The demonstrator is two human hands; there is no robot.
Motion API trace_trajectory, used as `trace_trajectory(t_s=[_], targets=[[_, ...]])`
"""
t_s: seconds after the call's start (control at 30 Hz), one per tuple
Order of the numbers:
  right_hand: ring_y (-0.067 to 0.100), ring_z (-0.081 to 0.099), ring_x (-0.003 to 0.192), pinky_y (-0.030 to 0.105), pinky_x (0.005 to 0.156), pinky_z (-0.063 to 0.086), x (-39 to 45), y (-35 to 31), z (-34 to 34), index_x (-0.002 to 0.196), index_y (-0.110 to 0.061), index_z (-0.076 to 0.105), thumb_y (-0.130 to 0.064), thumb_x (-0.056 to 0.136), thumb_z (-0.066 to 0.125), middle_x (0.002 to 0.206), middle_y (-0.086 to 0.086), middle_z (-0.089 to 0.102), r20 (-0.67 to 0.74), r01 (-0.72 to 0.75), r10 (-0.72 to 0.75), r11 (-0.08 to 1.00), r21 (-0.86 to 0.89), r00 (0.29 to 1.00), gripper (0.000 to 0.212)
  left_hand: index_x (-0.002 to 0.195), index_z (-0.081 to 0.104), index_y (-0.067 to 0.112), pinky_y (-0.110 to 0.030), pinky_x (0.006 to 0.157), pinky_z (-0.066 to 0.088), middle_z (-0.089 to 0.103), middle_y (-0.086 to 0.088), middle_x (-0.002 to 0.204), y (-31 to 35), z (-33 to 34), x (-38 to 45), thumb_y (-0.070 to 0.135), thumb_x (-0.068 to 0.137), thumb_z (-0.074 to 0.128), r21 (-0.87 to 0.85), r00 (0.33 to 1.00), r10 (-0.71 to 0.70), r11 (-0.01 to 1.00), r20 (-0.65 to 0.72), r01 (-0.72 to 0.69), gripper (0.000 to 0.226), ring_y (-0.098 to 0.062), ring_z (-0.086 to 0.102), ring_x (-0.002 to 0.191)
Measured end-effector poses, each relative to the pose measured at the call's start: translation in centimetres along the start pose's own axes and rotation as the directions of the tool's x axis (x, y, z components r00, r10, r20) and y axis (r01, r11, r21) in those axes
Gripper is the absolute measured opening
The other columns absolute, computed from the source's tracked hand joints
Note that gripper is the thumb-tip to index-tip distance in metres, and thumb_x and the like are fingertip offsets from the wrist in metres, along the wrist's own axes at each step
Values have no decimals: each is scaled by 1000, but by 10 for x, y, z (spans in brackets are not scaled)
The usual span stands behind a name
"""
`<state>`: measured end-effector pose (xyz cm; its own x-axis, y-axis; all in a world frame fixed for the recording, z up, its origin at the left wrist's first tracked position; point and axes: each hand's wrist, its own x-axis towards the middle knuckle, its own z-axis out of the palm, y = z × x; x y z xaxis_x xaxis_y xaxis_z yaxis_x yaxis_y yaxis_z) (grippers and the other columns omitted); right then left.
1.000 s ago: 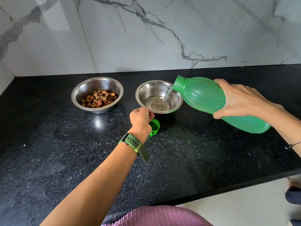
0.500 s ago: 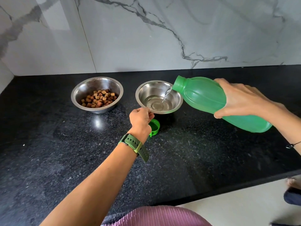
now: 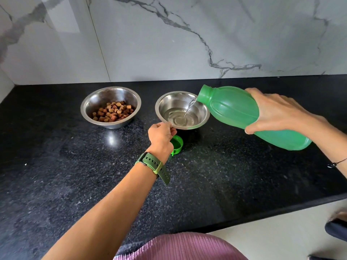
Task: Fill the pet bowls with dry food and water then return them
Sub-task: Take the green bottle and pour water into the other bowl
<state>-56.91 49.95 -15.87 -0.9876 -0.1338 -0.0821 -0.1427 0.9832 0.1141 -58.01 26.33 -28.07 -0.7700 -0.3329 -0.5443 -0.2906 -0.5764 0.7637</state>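
Observation:
Two steel bowls stand on the black counter. The left bowl (image 3: 88,109) holds brown dry food pellets (image 3: 112,112). The right bowl (image 3: 201,111) has a shallow pool of water in it. My right hand (image 3: 276,111) grips a green plastic bottle (image 3: 231,107), tilted with its mouth over the right bowl's rim, and a thin stream of water runs from it into the bowl. My left hand (image 3: 161,134) pinches the near rim of the right bowl. The bottle's green cap (image 3: 177,144) lies on the counter just behind that hand, partly hidden.
The black speckled counter (image 3: 75,175) runs from a marble wall (image 3: 169,44) at the back to a front edge at lower right. Pale floor (image 3: 281,237) shows beyond that edge, with a dark shape at the far right.
Water keeps pouring and the pool in the right bowl has widened slightly. Both hands and the bottle hold nearly the same position.

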Motion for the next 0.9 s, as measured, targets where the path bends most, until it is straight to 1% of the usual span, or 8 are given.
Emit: trace_trajectory(t_s=[0.1,0.27,0.73,0.9], targets=[[26,47,80,34,67,39,0,0,-1,140,-28,20,-46,54,77,113,4,60,0,5,-5,1000,-6,1000,105,78,51,5,-19,53,50,54,-8,65,0,0,0,-10,84,52,9,1000,4,1000,-3,-4,16,-14,51,52],[26,48,80,34,67,39,2,0,-3,141,-27,19,-46,55,77,113,4,60,-4,10,-10,1000,-16,1000,106,73,49,7,-21,56,49,53,-8,65,-1,0,-1,-10,84,51,3,1000,11,1000,-7,-11,20,-15,50,53],[26,50,84,34,69,41,4,1,-6,142,-26,18,-48,55,78,115,5,60,-5,17,-17,1000,-11,1000,108,70,45,9,-22,58,51,53,-7,66,-2,0,-3,-8,87,51,3,999,45,999,-13,-45,25,-15,52,54],[26,50,82,35,69,43,3,1,-8,141,-26,19,-47,54,78,111,4,60,-5,14,-14,1000,-14,1000,106,70,45,9,-23,59,51,53,-7,67,-3,0,-3,-8,87,51,-2,999,46,999,-17,-46,25,-16,52,55]])
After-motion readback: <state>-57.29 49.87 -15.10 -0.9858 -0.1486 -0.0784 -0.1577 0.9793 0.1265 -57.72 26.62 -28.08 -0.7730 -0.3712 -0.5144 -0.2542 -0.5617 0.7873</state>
